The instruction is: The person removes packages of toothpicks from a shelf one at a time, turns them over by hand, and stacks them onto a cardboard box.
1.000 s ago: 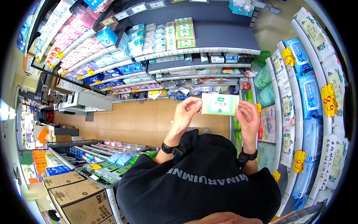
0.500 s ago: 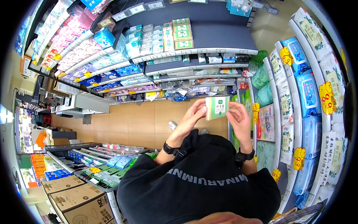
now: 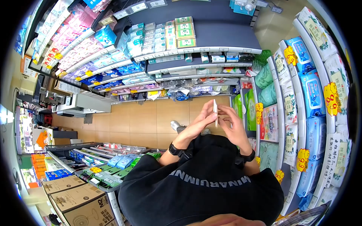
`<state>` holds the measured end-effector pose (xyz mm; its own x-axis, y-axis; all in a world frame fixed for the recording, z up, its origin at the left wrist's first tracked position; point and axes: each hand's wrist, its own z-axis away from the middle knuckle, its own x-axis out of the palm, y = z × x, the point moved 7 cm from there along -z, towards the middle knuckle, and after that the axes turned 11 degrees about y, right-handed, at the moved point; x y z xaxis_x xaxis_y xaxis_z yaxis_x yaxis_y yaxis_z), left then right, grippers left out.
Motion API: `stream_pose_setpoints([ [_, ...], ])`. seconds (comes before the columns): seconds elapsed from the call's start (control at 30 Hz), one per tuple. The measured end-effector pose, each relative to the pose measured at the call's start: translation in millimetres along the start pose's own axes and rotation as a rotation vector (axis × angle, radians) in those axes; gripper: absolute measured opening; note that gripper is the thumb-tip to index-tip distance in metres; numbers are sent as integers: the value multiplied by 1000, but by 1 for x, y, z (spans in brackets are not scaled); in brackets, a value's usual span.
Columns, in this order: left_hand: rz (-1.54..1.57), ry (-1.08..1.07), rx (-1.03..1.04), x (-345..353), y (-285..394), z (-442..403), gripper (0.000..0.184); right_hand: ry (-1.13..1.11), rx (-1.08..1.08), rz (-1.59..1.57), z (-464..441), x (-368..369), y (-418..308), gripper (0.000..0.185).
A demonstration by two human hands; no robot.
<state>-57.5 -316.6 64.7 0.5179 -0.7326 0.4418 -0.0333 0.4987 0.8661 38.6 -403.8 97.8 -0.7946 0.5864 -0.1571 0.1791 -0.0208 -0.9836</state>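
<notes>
A thin white-and-green packet (image 3: 215, 112) is seen edge-on between my hands, in front of my chest. My left hand (image 3: 201, 121) pinches it between thumb and fingers from the left side. On the packet's right side, my right hand (image 3: 231, 122) has curved fingers, with fingertips close to its edge; whether they touch it cannot be made out. Similar green-and-yellow packets (image 3: 185, 33) lie stacked in rows on the dark shelf (image 3: 226, 35) ahead.
Lower shelves (image 3: 200, 70) of bagged goods run below the dark shelf. To the right stand racks with blue wipe packs (image 3: 313, 94) and yellow price tags (image 3: 331, 98). Cardboard boxes (image 3: 81, 199) and a low product rack (image 3: 107, 175) are at the lower left, beside the tiled floor (image 3: 130, 126).
The packet has turned from face-on to edge-on, and both hands have come closer together. A shoe and lower leg now show more on the floor.
</notes>
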Motion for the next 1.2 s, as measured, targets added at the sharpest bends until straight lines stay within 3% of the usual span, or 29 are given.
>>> stream_pose_setpoints([
  [0.07, 8, 31, -22, -3, -5, -1, 91, -10, -67, 80, 1, -1, -4, 45],
  [0.23, -182, 138, 53, -13, -2, -5, 88, -68, -5, -232, 13, -3, -10, 45],
  [0.37, -215, 184, 65, -17, 0, -5, 81, -59, 7, -245, 14, -4, -4, 44],
  [0.47, -158, 199, 87, -20, 4, -5, 79, 95, 74, -346, 12, -15, 11, 37],
  [0.63, -96, 268, 120, -26, 15, -3, 58, 154, 66, -391, 11, -28, 17, 33],
  [0.83, -80, 339, 128, -35, 21, 2, 48, 184, 252, -528, 8, -39, 33, 34],
  [1.2, -74, 341, 197, -39, 34, 4, 48, 264, 222, -561, 1, -43, 31, 41],
])
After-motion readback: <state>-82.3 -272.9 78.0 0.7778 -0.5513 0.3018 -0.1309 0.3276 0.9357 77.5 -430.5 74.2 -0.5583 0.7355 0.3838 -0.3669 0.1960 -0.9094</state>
